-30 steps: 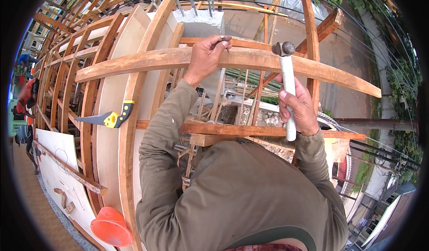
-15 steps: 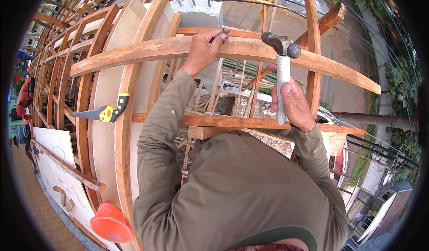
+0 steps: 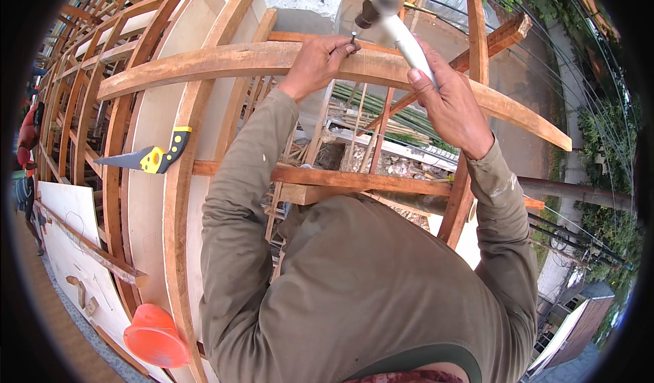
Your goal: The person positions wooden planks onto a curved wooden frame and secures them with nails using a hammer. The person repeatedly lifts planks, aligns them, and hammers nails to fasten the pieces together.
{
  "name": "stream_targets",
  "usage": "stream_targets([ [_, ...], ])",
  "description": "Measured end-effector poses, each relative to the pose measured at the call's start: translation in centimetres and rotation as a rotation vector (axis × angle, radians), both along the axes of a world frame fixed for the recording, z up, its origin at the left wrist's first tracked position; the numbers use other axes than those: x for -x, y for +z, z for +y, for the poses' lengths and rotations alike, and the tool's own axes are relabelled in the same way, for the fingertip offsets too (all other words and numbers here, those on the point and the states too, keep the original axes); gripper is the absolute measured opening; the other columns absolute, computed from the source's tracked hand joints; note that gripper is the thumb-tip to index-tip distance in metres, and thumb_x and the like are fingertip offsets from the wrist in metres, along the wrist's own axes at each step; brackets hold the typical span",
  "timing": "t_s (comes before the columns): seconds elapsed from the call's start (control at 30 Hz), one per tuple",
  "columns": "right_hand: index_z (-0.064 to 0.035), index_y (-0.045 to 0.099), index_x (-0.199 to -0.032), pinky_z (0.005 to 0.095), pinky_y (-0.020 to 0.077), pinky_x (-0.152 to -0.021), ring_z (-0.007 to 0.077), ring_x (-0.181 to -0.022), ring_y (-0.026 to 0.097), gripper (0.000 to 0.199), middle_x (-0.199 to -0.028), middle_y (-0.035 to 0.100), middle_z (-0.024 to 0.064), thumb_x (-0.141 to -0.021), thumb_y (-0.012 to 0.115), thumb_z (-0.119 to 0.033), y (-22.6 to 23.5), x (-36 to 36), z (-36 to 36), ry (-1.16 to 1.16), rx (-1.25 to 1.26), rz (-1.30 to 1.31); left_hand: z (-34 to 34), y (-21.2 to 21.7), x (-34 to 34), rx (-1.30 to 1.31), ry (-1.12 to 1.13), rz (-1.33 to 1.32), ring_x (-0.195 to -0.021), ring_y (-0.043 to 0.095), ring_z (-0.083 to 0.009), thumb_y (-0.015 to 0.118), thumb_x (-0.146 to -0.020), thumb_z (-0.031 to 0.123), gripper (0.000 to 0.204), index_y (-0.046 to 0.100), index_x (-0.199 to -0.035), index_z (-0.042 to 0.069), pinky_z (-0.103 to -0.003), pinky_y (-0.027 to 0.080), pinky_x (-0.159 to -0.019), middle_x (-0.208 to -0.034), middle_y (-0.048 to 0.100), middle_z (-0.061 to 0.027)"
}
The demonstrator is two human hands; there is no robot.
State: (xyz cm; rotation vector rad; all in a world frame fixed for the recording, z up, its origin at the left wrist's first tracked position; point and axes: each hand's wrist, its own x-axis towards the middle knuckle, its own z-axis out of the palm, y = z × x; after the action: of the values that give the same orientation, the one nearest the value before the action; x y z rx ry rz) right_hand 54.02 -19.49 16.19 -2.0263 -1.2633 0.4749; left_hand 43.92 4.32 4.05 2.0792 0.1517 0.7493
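Nail [image 3: 353,37] in a worker's left hand [image 3: 315,64], its shaft clamped between thumb and fingers and its head rising just past the fingertips, at the far edge of a timber beam [image 3: 238,63]. The right hand [image 3: 455,107] is closed around the white handle of a ball-peen hammer [image 3: 410,48], its blurred head near the nail but apart. A yellow-and-black handsaw [image 3: 153,159] lies at left.

The olive-brown shirt [image 3: 388,281] has long, creased sleeves [image 3: 245,172], pale smudges [image 3: 503,189] on the right one, and a dark green neckband [image 3: 436,351].
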Motion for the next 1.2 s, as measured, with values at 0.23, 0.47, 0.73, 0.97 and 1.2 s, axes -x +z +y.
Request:
stream_targets([
  [0.23, -0.0052, 0.043, -0.15, 0.0351, 0.0515, -0.063, 0.0151, -0.067, 0.061, 0.053, -0.079, 0.061, 0.0057, -0.109, 0.047, -0.038, 3.2, 0.6, 0.3, -0.079, -0.073, 0.045, 0.1, 0.0, 0.3, -0.023, -0.001, -0.012, -0.084, 0.071, -0.0305, 0.061, -0.099, 0.011, 0.018, 0.073, -0.102, -0.002, -0.037, 0.053, -0.075, -0.093, 0.074, -0.0171],
  [0.47, -0.0064, 0.047, -0.143, 0.0428, 0.0504, -0.072, 0.0296, -0.076, 0.068, 0.042, -0.085, 0.065, 0.0165, -0.11, 0.046, -0.033, 2.1, 0.5, 0.6, 0.053, 0.013, -0.047, -0.1, -0.2, 0.5, -0.121, 0.01, -0.02, -0.084, 0.07, -0.0353, 0.06, -0.098, 0.009, 0.018, 0.074, -0.101, -0.001, -0.039, 0.054, -0.074, -0.094, 0.074, -0.0186],
  [0.73, -0.0064, 0.045, -0.14, 0.0485, 0.0503, -0.081, 0.045, -0.089, 0.066, 0.042, -0.096, 0.067, 0.0225, -0.109, 0.044, -0.035, -0.4, -0.9, -0.1, 0.072, 0.027, -0.09, 0.1, 0.9, -0.2, -0.079, 0.009, 0.073, -0.089, 0.071, -0.0318, 0.062, -0.098, 0.01, 0.018, 0.074, -0.104, -0.001, -0.038, 0.054, -0.08, -0.096, 0.074, -0.0174],
  [0.97, -0.0009, 0.038, -0.147, 0.0339, 0.0522, -0.068, 0.0146, -0.08, 0.061, 0.05, -0.088, 0.061, 0.0098, -0.109, 0.049, -0.031, 2.0, 0.8, -3.8, -0.163, -0.159, 0.288, 2.5, 1.2, 2.1, -0.667, 0.164, 0.058, -0.113, 0.068, -0.0331, 0.081, -0.08, 0.047, 0.072, 0.062, -0.128, -0.003, -0.042, 0.054, -0.095, -0.116, 0.071, -0.0225],
  [1.2, -0.0068, 0.041, -0.153, 0.0323, 0.0536, -0.071, 0.0175, -0.084, 0.065, 0.057, -0.115, 0.066, 0.0145, -0.109, 0.045, -0.043, 2.3, -0.2, -2.0, -0.017, -0.068, 0.222, 3.4, 4.1, 2.8, -0.729, 0.117, 0.885, -0.095, 0.071, -0.04, 0.083, -0.066, 0.067, 0.089, 0.06, -0.122, 0.001, -0.047, 0.056, -0.086, -0.095, 0.072, -0.0226],
])
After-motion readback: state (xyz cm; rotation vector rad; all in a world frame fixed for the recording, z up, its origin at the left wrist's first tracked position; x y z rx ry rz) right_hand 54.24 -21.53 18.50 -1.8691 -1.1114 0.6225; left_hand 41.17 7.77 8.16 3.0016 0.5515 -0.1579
